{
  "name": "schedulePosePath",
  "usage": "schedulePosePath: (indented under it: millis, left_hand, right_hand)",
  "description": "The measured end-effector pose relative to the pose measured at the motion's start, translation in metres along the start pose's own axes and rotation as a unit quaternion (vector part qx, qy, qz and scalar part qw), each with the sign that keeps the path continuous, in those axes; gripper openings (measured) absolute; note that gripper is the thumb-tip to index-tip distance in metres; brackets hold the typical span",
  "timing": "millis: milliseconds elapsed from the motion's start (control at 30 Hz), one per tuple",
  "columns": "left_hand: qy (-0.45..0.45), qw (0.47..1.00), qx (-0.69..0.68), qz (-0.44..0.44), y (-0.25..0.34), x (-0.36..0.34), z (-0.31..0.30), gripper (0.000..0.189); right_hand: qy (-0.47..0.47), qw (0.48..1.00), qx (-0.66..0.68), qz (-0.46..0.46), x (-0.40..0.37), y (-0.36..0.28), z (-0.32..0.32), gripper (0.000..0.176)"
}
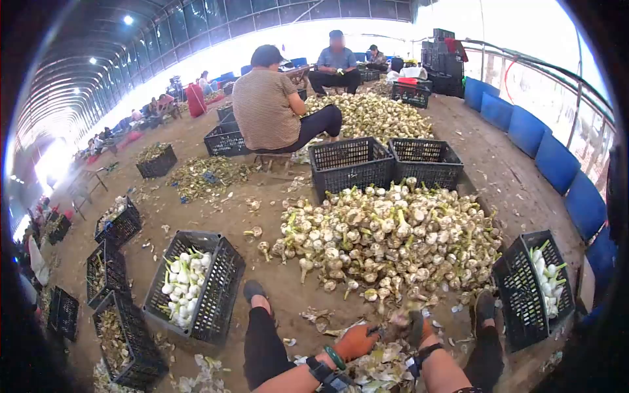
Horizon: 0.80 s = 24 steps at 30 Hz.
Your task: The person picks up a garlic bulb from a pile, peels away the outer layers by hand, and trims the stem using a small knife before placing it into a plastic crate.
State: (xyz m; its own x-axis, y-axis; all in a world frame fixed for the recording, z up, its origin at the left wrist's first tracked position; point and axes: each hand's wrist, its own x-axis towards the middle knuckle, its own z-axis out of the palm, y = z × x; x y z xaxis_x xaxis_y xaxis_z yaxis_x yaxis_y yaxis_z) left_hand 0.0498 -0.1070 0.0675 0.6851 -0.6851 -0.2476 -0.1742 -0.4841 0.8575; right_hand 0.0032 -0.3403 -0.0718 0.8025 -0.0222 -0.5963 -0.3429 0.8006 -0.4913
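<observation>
My left hand point(356, 342), in an orange glove with dark fingertips, is closed above a heap of garlic peelings point(386, 363). What its fingers hold is hidden. A green bangle and a dark band circle that wrist. Just to the right, my right hand point(419, 327) is also gloved and closed, its fingers blurred by a pale, smeared shape. Both hands are close together at the near edge of a large pile of untrimmed garlic point(393, 236). A black crate point(226, 288) of cleaned white garlic bulbs point(185, 285) stands left of my legs; another crate point(517, 295) with garlic stands at right.
Two black crates point(350, 173) stand behind the pile. Beyond them a person in a striped shirt point(265, 108) sits on a low stool, and another person point(336, 62) sits facing this way. More crates point(131, 340) line the left. Blue barrels point(550, 154) run along the right wall.
</observation>
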Motion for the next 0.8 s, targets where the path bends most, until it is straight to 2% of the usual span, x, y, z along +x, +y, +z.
schedulePosePath:
  millis: [33,67,100,167,200,233,267,300,333,367,400,433,467,500,567,600,633,667,700,733,767,800]
  left_hand:
    - [0.017,0.999,0.026,0.008,0.002,0.002,0.000,0.035]
    - [0.001,1.000,-0.004,-0.026,-0.004,0.007,0.003,0.033]
    - [-0.002,1.000,-0.003,-0.024,0.008,0.004,-0.002,0.033]
    - [-0.055,0.996,-0.056,-0.036,0.037,-0.003,-0.020,0.033]
    - [-0.014,0.995,-0.098,0.030,0.006,0.012,0.000,0.032]
    - [-0.009,0.995,-0.097,0.022,0.010,0.013,0.003,0.032]
    - [-0.030,0.988,-0.141,0.055,0.015,0.014,0.001,0.033]
    - [-0.042,0.978,-0.187,0.086,0.019,0.016,-0.004,0.034]
    - [-0.051,0.983,-0.147,0.098,0.026,0.020,-0.009,0.034]
    - [-0.049,0.987,-0.110,0.103,0.028,0.021,-0.012,0.034]
    - [-0.026,0.992,-0.083,0.096,0.022,0.023,-0.007,0.034]
    - [-0.009,0.994,-0.055,0.090,0.017,0.030,-0.003,0.033]
    - [0.001,0.992,-0.076,0.105,0.014,0.029,-0.002,0.031]
    - [0.002,0.987,-0.094,0.127,0.013,0.030,0.000,0.029]
    - [-0.021,0.992,0.003,0.126,0.006,0.035,0.013,0.026]
    - [-0.013,0.993,-0.001,0.117,0.001,0.040,0.020,0.026]
    - [-0.047,0.991,-0.079,0.096,-0.001,0.042,0.030,0.026]
    - [-0.080,0.981,-0.157,0.076,-0.003,0.045,0.036,0.026]
    - [-0.076,0.982,-0.161,0.070,-0.005,0.050,0.038,0.026]
    - [-0.093,0.985,-0.119,0.083,-0.005,0.053,0.034,0.026]
    - [-0.113,0.986,-0.076,0.095,-0.005,0.054,0.031,0.026]
    - [-0.112,0.986,-0.078,0.091,-0.006,0.054,0.028,0.026]
  right_hand:
    - [-0.033,0.999,0.022,-0.021,-0.017,-0.021,0.018,0.036]
    - [-0.111,0.989,0.046,-0.084,-0.033,-0.036,0.040,0.029]
    - [-0.188,0.969,0.069,-0.145,-0.054,-0.049,0.066,0.023]
    - [-0.337,0.923,0.180,-0.044,-0.105,-0.081,0.117,0.023]
    - [-0.170,0.963,0.150,-0.147,-0.125,-0.084,0.125,0.026]
    - [-0.195,0.961,0.134,-0.144,-0.126,-0.090,0.107,0.026]
    - [-0.076,0.962,0.016,-0.260,-0.137,-0.092,0.118,0.029]
    - [-0.207,0.961,0.003,-0.181,-0.148,-0.102,0.101,0.025]
    - [0.024,0.936,-0.199,-0.290,-0.168,-0.101,0.127,0.022]
    - [0.025,0.942,-0.204,-0.264,-0.177,-0.100,0.143,0.026]
    - [-0.020,0.749,-0.509,-0.424,-0.166,-0.096,0.140,0.040]
    - [0.126,0.590,-0.682,-0.413,-0.145,-0.093,0.099,0.053]
    - [0.166,0.389,-0.805,-0.416,-0.126,-0.078,0.066,0.060]
    - [0.159,0.325,-0.883,-0.299,-0.130,-0.073,0.080,0.060]
    - [0.090,0.423,-0.844,-0.316,-0.103,-0.069,0.057,0.055]
    - [0.077,0.422,-0.847,-0.315,-0.096,-0.065,0.054,0.055]
    - [0.025,0.669,-0.670,-0.321,-0.115,-0.056,0.087,0.052]
    - [-0.024,0.854,-0.430,-0.292,-0.128,-0.053,0.104,0.049]
    - [-0.028,0.855,-0.431,-0.286,-0.128,-0.056,0.098,0.049]
    - [-0.021,0.713,-0.605,-0.354,-0.126,-0.059,0.089,0.058]
    - [-0.013,0.531,-0.744,-0.406,-0.123,-0.061,0.080,0.072]
    - [-0.025,0.666,-0.651,-0.364,-0.113,-0.056,0.075,0.069]
